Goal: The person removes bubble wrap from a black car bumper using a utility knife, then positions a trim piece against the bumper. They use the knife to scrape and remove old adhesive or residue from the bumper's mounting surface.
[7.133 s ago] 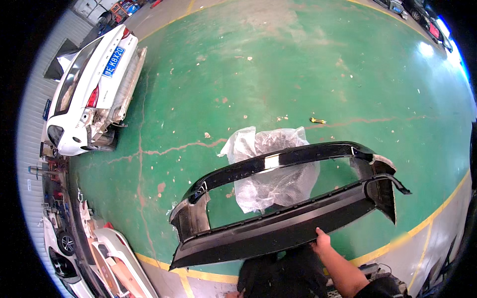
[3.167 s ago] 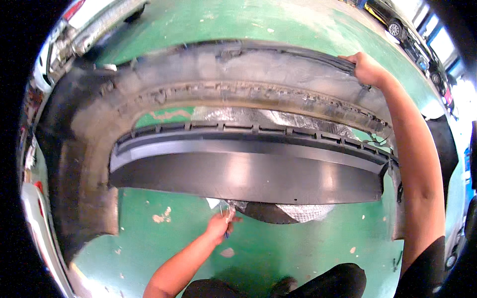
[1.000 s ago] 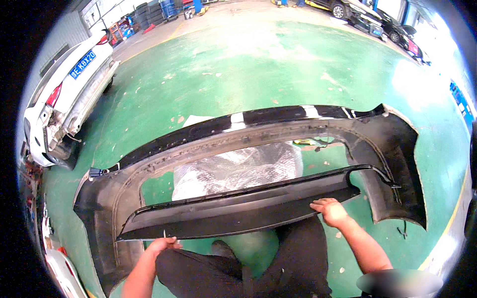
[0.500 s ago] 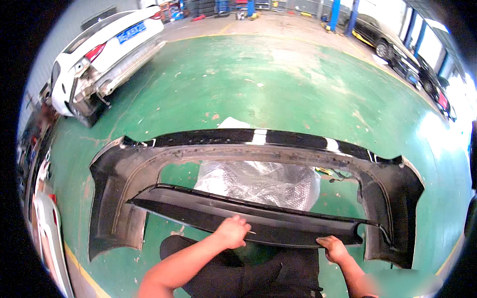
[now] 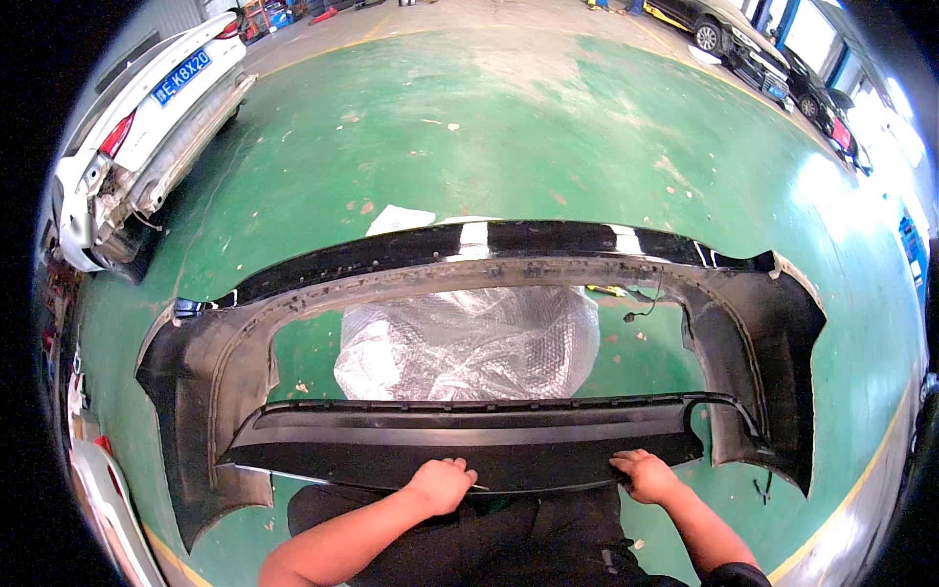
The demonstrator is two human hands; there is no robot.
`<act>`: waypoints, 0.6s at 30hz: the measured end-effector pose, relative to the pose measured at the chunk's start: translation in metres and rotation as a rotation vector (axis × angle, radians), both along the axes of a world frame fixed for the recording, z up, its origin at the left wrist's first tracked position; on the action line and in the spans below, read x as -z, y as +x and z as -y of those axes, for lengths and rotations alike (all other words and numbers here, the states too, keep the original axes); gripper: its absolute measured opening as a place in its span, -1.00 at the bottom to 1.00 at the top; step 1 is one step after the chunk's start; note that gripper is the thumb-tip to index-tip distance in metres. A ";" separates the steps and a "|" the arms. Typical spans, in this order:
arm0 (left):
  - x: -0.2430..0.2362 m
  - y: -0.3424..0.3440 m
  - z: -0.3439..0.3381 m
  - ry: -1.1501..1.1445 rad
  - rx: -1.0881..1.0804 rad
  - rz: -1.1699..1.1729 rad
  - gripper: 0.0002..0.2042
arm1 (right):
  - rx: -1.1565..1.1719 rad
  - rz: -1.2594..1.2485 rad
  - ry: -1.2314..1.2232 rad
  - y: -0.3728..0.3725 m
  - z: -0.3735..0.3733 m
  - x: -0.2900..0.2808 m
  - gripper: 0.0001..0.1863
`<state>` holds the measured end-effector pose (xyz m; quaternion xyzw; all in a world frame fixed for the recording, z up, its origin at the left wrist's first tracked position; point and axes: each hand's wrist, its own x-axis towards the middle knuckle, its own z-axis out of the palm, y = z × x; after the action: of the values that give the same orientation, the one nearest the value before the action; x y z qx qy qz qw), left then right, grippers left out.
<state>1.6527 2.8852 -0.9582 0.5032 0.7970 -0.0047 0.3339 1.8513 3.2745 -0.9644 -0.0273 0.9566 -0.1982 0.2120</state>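
Note:
A black plastic lower bumper panel [image 5: 548, 445] lies crosswise in front of me, with a curved cutout at its right end. My left hand [image 5: 442, 485] is closed over its near edge, left of the right hand. Farther right, my right hand [image 5: 647, 476] pinches the same edge; the fingertips under the panel are hidden. Beyond and around it curves a large black car bumper [image 5: 548, 240], its dusty inner side toward me and its end wings reaching down on both sides. The panel's ends overlap or meet these wings; I cannot tell whether they are joined.
Crumpled bubble wrap [image 5: 469, 342] shows through the bumper's opening, on the green floor [image 5: 391, 147]. A short dark cable [image 5: 644, 305] hangs at the bumper's inner right. A white car [image 5: 156, 127] with its rear bumper off stands far left, and dark cars [image 5: 724, 39] far right.
The panel was slanted, its left end higher; now it lies almost level. Both hands keep hold of its near edge. The whole view has tilted downward and shifted.

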 end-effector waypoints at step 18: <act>0.001 -0.020 -0.024 -0.113 0.067 0.063 -0.52 | -0.042 0.026 -0.292 -0.108 0.105 -0.001 -0.43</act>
<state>1.6329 2.9088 -0.9588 0.5102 0.7671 -0.0448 0.3864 1.7435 3.1694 -0.9637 -0.0752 0.9140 -0.3311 0.2222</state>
